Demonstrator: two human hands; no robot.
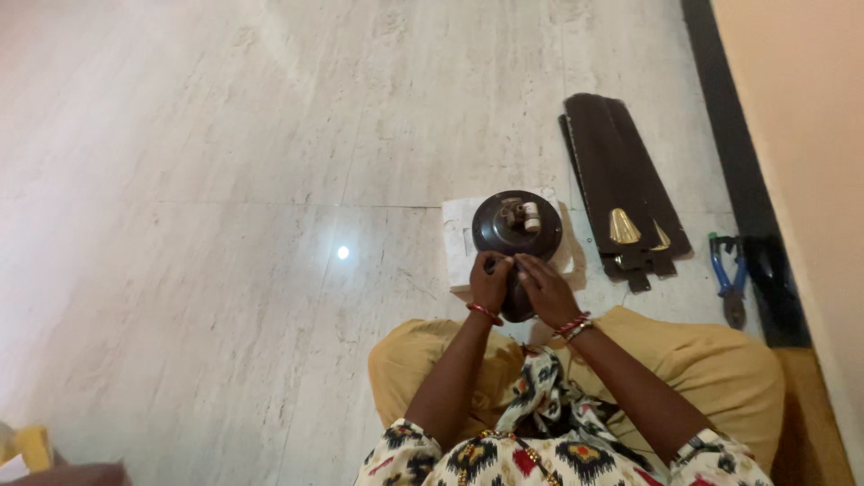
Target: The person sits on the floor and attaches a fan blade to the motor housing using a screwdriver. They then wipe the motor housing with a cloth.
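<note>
A: Where are the hands, then?

B: Both sit just below the middle of the frame, side by side; the left hand [490, 281] is curled shut around a small dark object I cannot make out, its knuckles up against the near edge of the fan motor [517, 225]; the right hand [544, 290] lies beside it with fingers held loosely together and pointing toward the left one, resting on a dark part that hangs below the motor; whether it grips that part I cannot tell.

A: And the motor itself?

B: A round, dark brown housing with a short metal stub at its centre; it rests on a white board [456, 243] on the pale marble floor [225, 180], a little right of centre, just above the hands.

A: Anything around it?

B: To the right, a stack of dark fan blades [616, 180] with brass-coloured brackets, lying apart from the motor; further right, near the dark skirting, blue-handled pliers [731, 283] on the floor; at the bottom, the person's mustard-coloured knees, and a red bangle on each wrist.
</note>
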